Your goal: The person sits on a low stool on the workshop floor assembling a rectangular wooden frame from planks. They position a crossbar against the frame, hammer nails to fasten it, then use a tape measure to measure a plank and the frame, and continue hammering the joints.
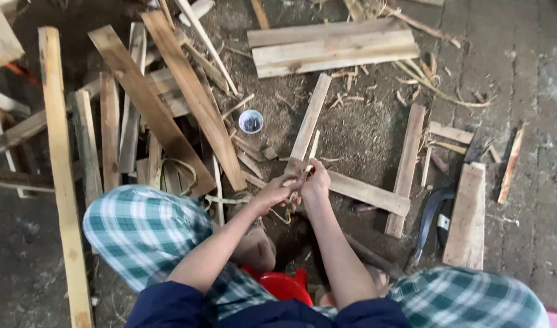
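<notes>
My left hand and my right hand meet in front of me, low over the ground. Both pinch a thin pale strip of fibre that loops down between them. A thin wood sliver stands up from my right hand's fingers. Right under the hands, two flat wooden slats cross: one upright slat and one slanting slat. My knees in green checked cloth frame the view.
A heap of wooden slats lies to the left, boards at the top. A small white cup sits on the dirt. A curved blade tool and a short plank lie to the right. A red seat is under me.
</notes>
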